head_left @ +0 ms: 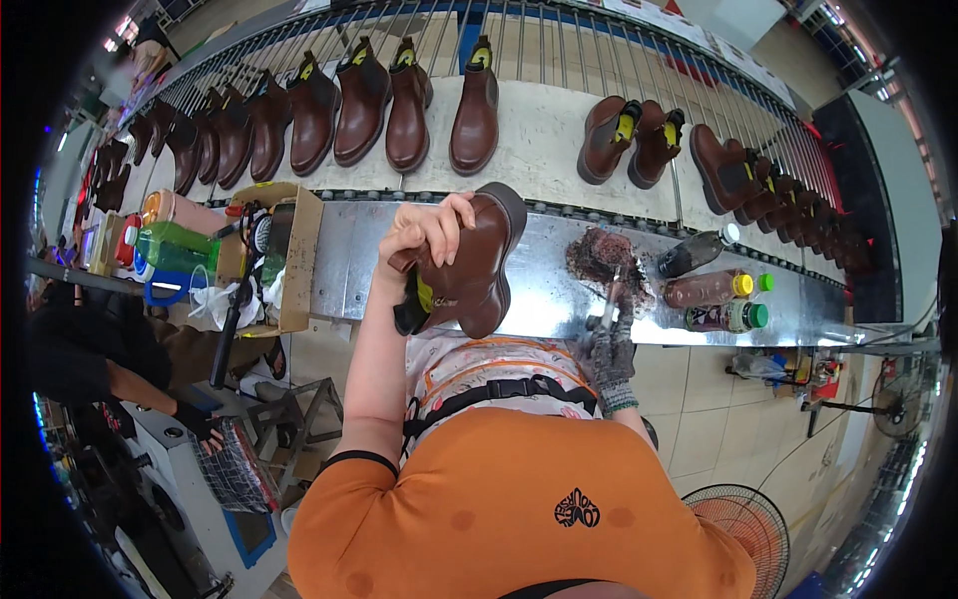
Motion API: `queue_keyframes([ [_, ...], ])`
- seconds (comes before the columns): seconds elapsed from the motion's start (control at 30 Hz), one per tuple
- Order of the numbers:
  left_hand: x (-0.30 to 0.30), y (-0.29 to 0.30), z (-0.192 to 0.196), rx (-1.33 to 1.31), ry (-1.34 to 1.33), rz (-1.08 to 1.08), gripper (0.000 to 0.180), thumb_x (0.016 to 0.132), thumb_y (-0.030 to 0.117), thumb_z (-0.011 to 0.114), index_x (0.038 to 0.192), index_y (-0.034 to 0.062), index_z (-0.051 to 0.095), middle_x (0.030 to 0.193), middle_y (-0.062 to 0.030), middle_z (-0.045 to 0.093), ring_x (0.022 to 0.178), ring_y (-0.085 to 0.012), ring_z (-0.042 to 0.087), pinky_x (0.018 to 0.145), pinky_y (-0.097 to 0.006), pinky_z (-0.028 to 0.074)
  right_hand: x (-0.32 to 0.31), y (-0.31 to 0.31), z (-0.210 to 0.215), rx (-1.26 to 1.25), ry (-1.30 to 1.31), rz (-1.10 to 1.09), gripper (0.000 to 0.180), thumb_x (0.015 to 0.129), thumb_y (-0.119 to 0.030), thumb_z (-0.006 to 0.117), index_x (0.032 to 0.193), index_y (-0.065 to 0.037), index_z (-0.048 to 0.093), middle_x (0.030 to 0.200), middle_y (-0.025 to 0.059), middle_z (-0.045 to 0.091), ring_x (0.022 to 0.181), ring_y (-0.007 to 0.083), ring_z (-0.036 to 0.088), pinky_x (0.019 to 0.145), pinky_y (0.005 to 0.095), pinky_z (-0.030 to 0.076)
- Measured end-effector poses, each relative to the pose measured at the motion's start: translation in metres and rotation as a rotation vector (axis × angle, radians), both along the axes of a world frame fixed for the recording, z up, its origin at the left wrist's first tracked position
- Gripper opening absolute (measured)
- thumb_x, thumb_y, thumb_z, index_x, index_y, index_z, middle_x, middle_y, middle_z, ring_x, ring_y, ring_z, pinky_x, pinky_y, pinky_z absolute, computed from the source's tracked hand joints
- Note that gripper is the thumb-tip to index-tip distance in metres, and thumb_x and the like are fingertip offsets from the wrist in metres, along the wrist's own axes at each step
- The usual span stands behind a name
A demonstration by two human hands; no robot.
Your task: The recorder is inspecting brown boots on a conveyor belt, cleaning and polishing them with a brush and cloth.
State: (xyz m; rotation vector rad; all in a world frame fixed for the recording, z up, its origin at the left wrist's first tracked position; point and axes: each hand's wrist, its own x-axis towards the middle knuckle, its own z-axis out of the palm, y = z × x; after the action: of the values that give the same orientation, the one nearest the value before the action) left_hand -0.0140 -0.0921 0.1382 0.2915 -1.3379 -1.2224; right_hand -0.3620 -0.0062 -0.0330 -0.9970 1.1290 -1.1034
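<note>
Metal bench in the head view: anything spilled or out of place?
Yes: a messy reddish-brown patch spreads across the metal bench just beyond the gloved right hand, left of the bottles. It looks odd against the shiny metal; I cannot tell whether it was spilled.

We are working in a footwear workshop: we are handling a brown boot [479,255] at a metal bench [349,262], while rows of matching boots [361,115] are standing along a chain-edged conveyor [544,130] before us.
</note>
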Motion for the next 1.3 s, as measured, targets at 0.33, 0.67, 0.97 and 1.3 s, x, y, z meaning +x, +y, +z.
queue_keyframes([
  [0.33, -0.001, 0.002, 0.003, -0.046, -0.020, -0.097, 0.042, 0.079, 0.039, 0.052, 0.051, 0.0080, 0.060, 0.057, -0.0054, 0.057, 0.085, -0.0240, 0.051, 0.102, -0.041, 0.021, 0.002, 0.004, 0.071, 0.012, 0.107, -0.058, 0.026, 0.087, -0.006, 0.054, 0.112, -0.003, 0.050, 0.091, 0.0096, 0.060, 0.059, 0.0129, 0.058, 0.051, 0.0264, 0.050],
  [0.67, 0.001, -0.004, -0.004, -0.038, -0.014, -0.136, 0.042, 0.079, 0.039, 0.054, 0.050, 0.0083, 0.059, 0.057, -0.0054, 0.057, 0.084, -0.0238, 0.052, 0.102, -0.042, 0.021, 0.040, -0.060, 0.220, -0.409, 0.554, 0.419, 0.023, 0.076, -0.010, 0.065, 0.099, -0.004, 0.066, 0.089, 0.0078, 0.066, 0.074, 0.0191, 0.062, 0.067, 0.0319, 0.049],
  [0.97, -0.001, -0.004, -0.005, -0.036, -0.006, -0.150, 0.044, 0.079, 0.043, 0.055, 0.051, 0.0084, 0.060, 0.057, -0.0041, 0.057, 0.084, -0.0229, 0.052, 0.102, -0.042, 0.022, 0.063, -0.073, 0.246, -0.854, 0.841, 0.655, 0.031, 0.076, -0.033, 0.065, 0.104, -0.019, 0.067, 0.088, 0.0058, 0.062, 0.080, 0.0253, 0.060, 0.069, 0.0364, 0.046],
  [1.3, -0.004, -0.005, -0.005, -0.041, -0.025, -0.157, 0.048, 0.080, 0.046, 0.054, 0.050, 0.0089, 0.060, 0.056, -0.0033, 0.057, 0.084, -0.0221, 0.052, 0.102, -0.040, 0.021, 0.068, -0.073, 0.243, -0.799, 0.812, 0.653, 0.031, 0.071, -0.031, 0.066, 0.097, -0.015, 0.068, 0.087, 0.0070, 0.063, 0.085, 0.0281, 0.058, 0.074, 0.0375, 0.044],
])
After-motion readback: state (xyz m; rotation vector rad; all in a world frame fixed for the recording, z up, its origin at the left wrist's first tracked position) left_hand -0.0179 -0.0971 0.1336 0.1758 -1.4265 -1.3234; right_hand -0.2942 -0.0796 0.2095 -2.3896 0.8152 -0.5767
